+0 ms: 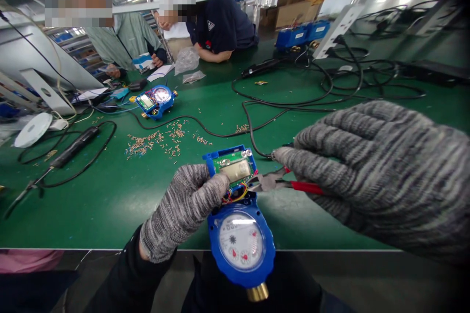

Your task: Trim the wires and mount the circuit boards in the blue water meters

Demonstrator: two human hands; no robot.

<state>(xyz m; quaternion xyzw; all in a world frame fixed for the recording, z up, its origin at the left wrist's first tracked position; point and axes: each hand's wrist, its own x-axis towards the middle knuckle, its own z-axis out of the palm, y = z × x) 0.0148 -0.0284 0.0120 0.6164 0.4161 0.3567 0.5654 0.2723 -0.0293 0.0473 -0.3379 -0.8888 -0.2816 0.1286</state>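
A blue water meter (241,242) with a round white dial and a brass fitting hangs over the table's front edge. Its upper housing is open and shows a green circuit board (235,170) with a display and coloured wires. My left hand (187,205), in a grey knitted glove, grips the left side of this housing, thumb on the board's lower corner. In my gloved right hand (367,171) are red-handled pliers (270,181), their jaws at the wires by the board's lower right corner. The pliers' tips are too small to tell what lies between them.
Many small screws (147,143) lie scattered on the green table (110,205). A second blue meter (157,101) stands behind them. At the left lies a corded black tool (75,146); black cables (293,102) loop across the right. People are across the table.
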